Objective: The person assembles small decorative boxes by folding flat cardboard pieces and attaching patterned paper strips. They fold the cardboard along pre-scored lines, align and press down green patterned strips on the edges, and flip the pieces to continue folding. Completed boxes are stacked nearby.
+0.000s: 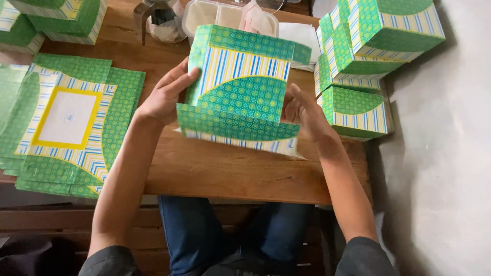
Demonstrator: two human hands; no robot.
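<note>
Green patterned cardboard, banded with blue and yellow stripes, makes up the half-folded box [240, 87] that is held up above the wooden counter [230, 174], in the middle of the view. It is gripped from both sides: the left hand [166, 94] is pressed against its left wall with the thumb laid on the striped band, and the right hand [307, 112] is curled around its right edge, fingers partly hidden behind the card. Held this way, the walls are kept upright while the lower flap [235, 128] hangs forward toward the body, not yet tucked in. A stack of flat, unfolded blanks [71, 122] of the same print is laid on the left of the counter, just beside the left forearm, where a sheet can be reached easily. Finished boxes [363, 51] are piled at the right edge, stacked on one another, well away from the flat sheets, so made and unmade pieces are kept apart. More folded boxes [56, 18] are seen at the far left corner. Behind the held box, a clear plastic container [225, 15] and a glass jug [158, 20] are set at the back. Blue trousers [194, 235] are seen below the counter edge.
</note>
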